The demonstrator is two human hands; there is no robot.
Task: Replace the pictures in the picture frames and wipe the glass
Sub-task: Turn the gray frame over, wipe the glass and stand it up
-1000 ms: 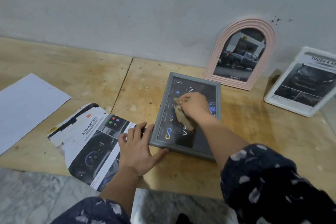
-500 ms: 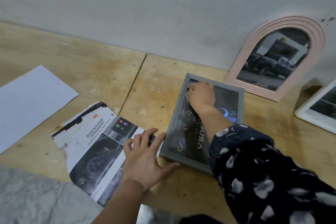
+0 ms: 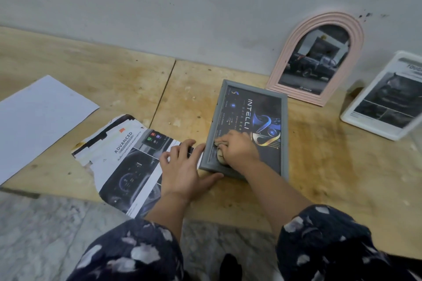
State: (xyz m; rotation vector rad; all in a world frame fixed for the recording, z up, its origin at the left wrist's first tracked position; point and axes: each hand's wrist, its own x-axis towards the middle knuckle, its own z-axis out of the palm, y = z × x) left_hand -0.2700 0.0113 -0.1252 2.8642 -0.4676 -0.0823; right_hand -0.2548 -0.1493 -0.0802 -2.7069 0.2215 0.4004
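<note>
A grey picture frame point(image 3: 284, 121) lies flat on the wooden board, holding a dark blue "INTELLI" print under glass. My right hand point(image 3: 238, 148) grips a small beige cloth point(image 3: 220, 155) and presses it on the glass at the frame's near left corner. My left hand point(image 3: 185, 166) lies flat with spread fingers against the frame's left edge and near corner, partly on a torn brochure.
The torn "ADVANCED" car brochure point(image 3: 123, 157) lies left of the frame, a white sheet point(image 3: 38, 121) farther left. A pink arched frame point(image 3: 317, 59) with a truck photo leans on the wall. A white frame point(image 3: 386, 100) stands at the right. Marble floor runs along the board's near edge.
My right hand with the cloth has slid from the far left part of the glass down to its near left corner. My left hand has stayed against the frame's edge.
</note>
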